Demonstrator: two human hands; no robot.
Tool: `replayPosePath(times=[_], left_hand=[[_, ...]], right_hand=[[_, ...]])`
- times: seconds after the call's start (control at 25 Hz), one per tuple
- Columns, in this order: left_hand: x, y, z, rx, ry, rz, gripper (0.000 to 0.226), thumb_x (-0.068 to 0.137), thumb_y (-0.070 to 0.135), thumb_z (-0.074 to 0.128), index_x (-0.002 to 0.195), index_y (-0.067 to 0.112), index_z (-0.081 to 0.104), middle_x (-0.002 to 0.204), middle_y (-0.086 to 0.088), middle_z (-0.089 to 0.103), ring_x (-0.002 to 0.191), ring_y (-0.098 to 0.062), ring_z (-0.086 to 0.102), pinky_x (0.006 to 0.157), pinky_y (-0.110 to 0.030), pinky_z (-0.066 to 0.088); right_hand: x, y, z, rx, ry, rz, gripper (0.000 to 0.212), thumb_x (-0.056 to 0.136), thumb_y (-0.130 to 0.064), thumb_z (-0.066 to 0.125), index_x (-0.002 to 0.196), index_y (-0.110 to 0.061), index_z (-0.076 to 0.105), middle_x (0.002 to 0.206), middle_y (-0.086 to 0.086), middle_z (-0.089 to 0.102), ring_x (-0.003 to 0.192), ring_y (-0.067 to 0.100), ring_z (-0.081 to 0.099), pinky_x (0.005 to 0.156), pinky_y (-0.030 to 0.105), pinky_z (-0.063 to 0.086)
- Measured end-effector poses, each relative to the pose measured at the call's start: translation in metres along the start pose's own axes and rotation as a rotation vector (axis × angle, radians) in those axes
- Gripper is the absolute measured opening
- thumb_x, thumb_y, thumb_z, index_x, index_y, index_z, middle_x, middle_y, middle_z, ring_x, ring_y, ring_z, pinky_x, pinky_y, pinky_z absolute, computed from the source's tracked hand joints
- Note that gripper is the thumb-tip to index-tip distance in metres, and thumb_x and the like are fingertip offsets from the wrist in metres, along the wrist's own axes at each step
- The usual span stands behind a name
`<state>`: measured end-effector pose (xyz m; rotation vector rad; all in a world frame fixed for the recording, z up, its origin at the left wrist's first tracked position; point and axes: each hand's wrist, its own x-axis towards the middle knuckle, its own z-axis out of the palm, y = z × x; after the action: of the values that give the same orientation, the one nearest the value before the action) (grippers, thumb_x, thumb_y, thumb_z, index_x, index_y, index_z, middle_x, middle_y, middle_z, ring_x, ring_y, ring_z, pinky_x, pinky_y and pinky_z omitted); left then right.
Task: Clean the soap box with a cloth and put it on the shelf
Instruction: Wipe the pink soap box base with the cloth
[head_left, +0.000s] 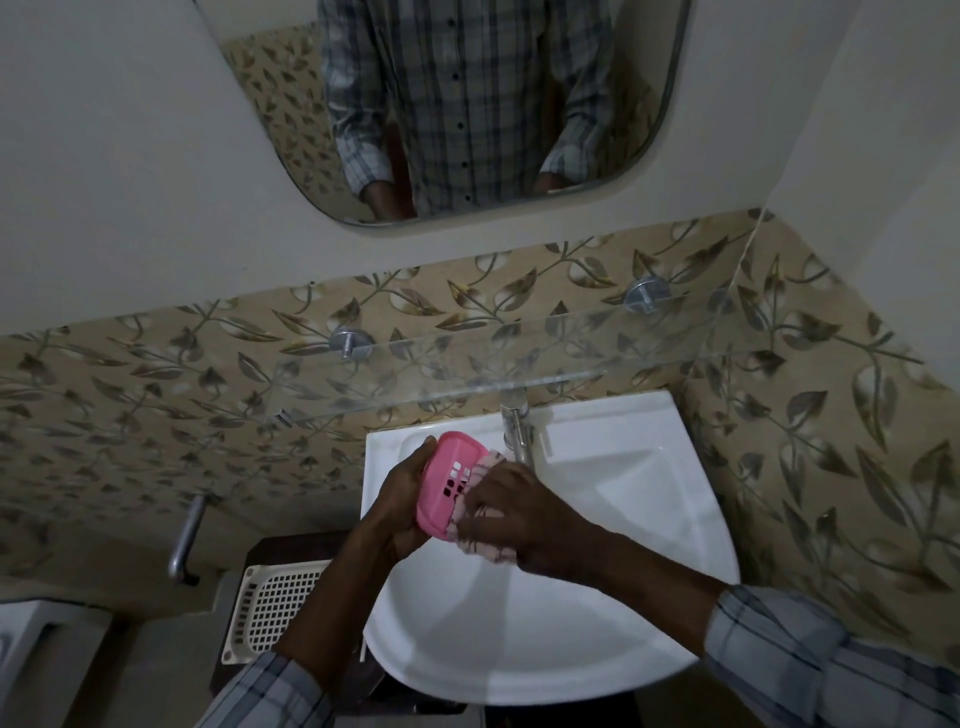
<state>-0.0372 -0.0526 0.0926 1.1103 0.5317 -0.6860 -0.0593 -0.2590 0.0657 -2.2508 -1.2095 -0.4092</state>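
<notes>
Metal handle (184, 540) juts from the leaf-patterned tiled wall at far left, with a cream perforated basket (270, 608) below it, just beside the white sink (597, 623). Over the basin, the left hand (397, 501) grips the pink soap box (447, 480), fingers curled round its edge. Touching the box on its right, the right hand (514, 519) clamps a striped cloth (485, 467) against its slotted face, fingers bent on the fabric. A tap (517, 431) stands behind, under 1 glass shelf (519, 358).
</notes>
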Motion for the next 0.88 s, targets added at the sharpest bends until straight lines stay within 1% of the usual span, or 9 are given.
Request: replayPosePath(times=[0.04,0.16,0.28,0.4,0.52,0.64,0.72,0.76,0.88], left_hand=[[-0.001,0.0,-0.002,0.019,-0.027,-0.024,0.066,0.096,0.055,0.047,0.137,0.004,0.055,0.113,-0.025,0.07,0.095,-0.037,0.068,0.08,-0.047,0.058],[-0.002,-0.003,-0.006,-0.029,-0.135,-0.065,0.071,0.088,0.055,0.054,0.135,0.002,0.057,0.111,-0.031,0.068,0.09,-0.045,0.069,0.08,-0.051,0.059],[0.002,-0.006,-0.012,-0.023,-0.146,-0.053,0.07,0.086,0.055,0.058,0.134,0.004,0.06,0.114,-0.027,0.071,0.092,-0.04,0.071,0.078,-0.048,0.059],[0.001,-0.009,-0.013,-0.04,-0.181,-0.061,0.072,0.086,0.056,0.059,0.135,0.003,0.058,0.115,-0.029,0.068,0.093,-0.044,0.07,0.08,-0.051,0.057],[0.006,-0.009,-0.012,-0.014,-0.131,-0.022,0.069,0.09,0.056,0.055,0.137,0.006,0.058,0.121,-0.026,0.069,0.099,-0.04,0.071,0.081,-0.048,0.058],[0.005,-0.009,-0.002,-0.007,-0.164,0.003,0.064,0.096,0.054,0.048,0.139,0.007,0.056,0.127,-0.027,0.063,0.103,-0.042,0.065,0.091,-0.051,0.053],[0.005,-0.012,0.005,-0.028,-0.119,0.012,0.06,0.099,0.049,0.044,0.137,0.004,0.058,0.125,-0.026,0.066,0.104,-0.038,0.069,0.089,-0.048,0.057],[0.004,-0.015,0.009,-0.038,-0.114,0.003,0.058,0.1,0.048,0.043,0.133,0.003,0.061,0.121,-0.026,0.069,0.1,-0.038,0.071,0.084,-0.047,0.059],[-0.002,-0.018,0.017,-0.095,-0.107,0.007,0.054,0.094,0.045,0.05,0.123,0.002,0.067,0.11,-0.025,0.073,0.091,-0.036,0.074,0.076,-0.046,0.062]], right_hand=[[0.0,0.002,0.0,-0.028,-0.01,-0.036,0.035,0.078,-0.005,0.068,0.11,-0.02,0.071,0.107,0.009,0.066,0.1,0.031,0.058,0.094,0.045,0.043],[0.004,0.007,-0.006,-0.029,0.128,0.148,0.038,0.073,0.0,0.071,0.108,-0.016,0.073,0.102,0.012,0.067,0.095,0.034,0.06,0.086,0.047,0.047],[-0.001,-0.002,0.002,-0.046,0.054,-0.101,0.022,0.09,-0.011,0.065,0.11,-0.017,0.07,0.107,0.009,0.067,0.102,0.03,0.056,0.096,0.044,0.043],[-0.003,-0.002,-0.001,-0.01,0.171,0.098,0.024,0.086,-0.007,0.064,0.106,-0.014,0.074,0.102,0.01,0.069,0.1,0.028,0.056,0.089,0.044,0.048],[-0.004,-0.01,0.007,0.023,0.097,-0.032,0.024,0.087,-0.006,0.068,0.11,-0.011,0.071,0.107,0.012,0.07,0.098,0.031,0.062,0.091,0.042,0.049],[0.007,-0.015,0.009,0.115,0.286,0.287,0.033,0.08,0.008,0.062,0.109,-0.006,0.071,0.105,0.014,0.069,0.098,0.033,0.062,0.088,0.047,0.052],[0.009,-0.015,0.01,0.114,0.248,0.161,0.035,0.081,0.007,0.063,0.113,-0.006,0.069,0.109,0.015,0.069,0.105,0.032,0.061,0.101,0.044,0.048],[0.011,-0.014,0.008,0.122,0.216,0.107,0.03,0.084,0.003,0.065,0.113,-0.005,0.069,0.11,0.016,0.069,0.106,0.031,0.062,0.102,0.044,0.047],[0.017,-0.014,0.003,0.174,0.228,0.133,0.022,0.088,0.002,0.065,0.109,0.0,0.072,0.111,0.017,0.07,0.107,0.033,0.064,0.099,0.048,0.049]])
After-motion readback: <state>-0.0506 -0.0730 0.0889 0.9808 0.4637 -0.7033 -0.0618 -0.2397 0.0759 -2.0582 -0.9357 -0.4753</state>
